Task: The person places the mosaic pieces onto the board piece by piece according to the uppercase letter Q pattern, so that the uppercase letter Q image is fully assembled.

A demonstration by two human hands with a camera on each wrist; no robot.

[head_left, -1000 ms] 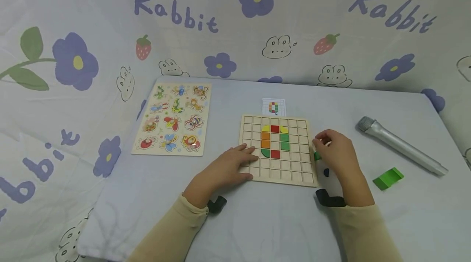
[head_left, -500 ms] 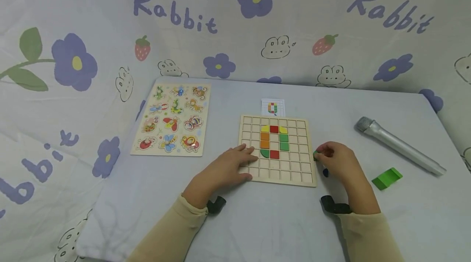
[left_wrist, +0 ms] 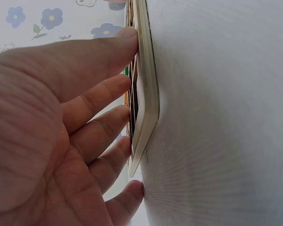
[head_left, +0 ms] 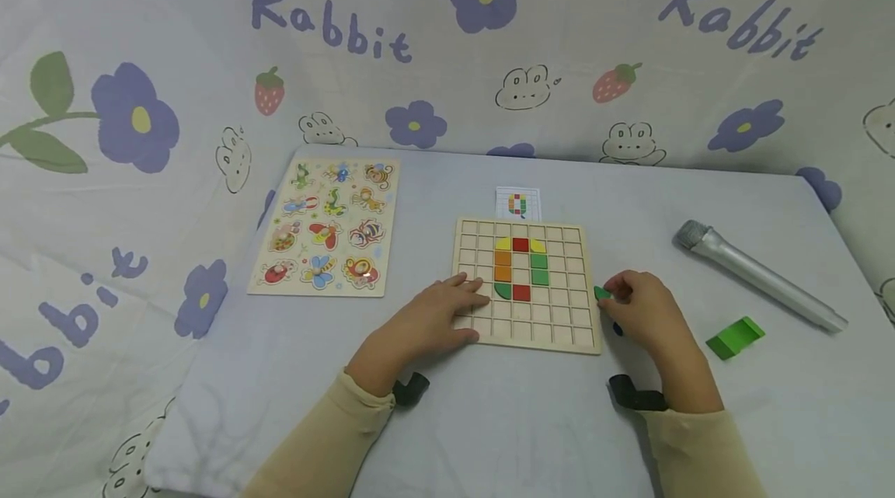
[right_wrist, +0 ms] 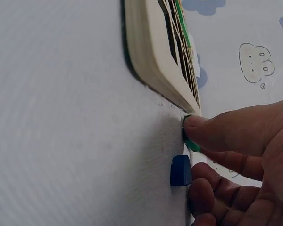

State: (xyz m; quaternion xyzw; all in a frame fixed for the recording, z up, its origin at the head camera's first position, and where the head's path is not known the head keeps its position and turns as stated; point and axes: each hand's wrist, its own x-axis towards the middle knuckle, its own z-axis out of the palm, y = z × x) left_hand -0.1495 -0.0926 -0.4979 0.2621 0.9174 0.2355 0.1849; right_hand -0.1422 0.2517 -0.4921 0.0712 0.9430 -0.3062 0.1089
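Note:
A square wooden grid board point(head_left: 566, 319) lies mid-table, with red, yellow, orange and green tiles set in a ring on it. My left hand point(head_left: 428, 318) rests on the board's left side, fingers spread; in the left wrist view the thumb and fingertips touch its edge and top. Just off the board's right edge, my right hand point(head_left: 646, 313) pinches a green rounded tile point(right_wrist: 191, 139) between thumb and finger. Below that tile, a small dark blue piece point(right_wrist: 180, 170) stands on the table near the curled fingers. Part of the green tile is hidden behind the thumb.
A pattern card point(head_left: 518, 204) lies behind the board. An insect puzzle board point(head_left: 323, 228) is at the left. To the right are a silver microphone point(head_left: 762, 276) and a bright green block point(head_left: 736, 338). Printed cloth point(head_left: 447, 55) hangs behind the table.
My right hand has come slightly down toward the green tile beside the board and now pinches it, with more of the tile showing. The left hand stays in place on the board.

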